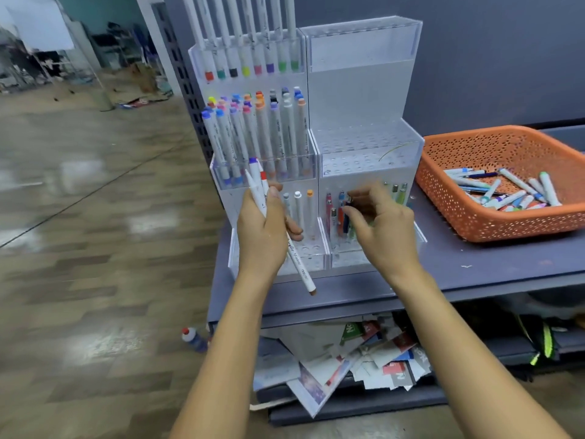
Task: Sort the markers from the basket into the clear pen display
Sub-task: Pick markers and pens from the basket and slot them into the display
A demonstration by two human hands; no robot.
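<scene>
The left hand grasps spare markers, likely as a ready supply, before the clear pen display. The right hand curls its fingers at the lower slots; whether they pinch anything is unclear. More markers wait in the basket, well right of them.

Bare grey tabletop lies open between the clear acrylic pen display and the orange perforated basket; upright white markers crowd the display's left tiers (its upper right tiers stand free).
</scene>
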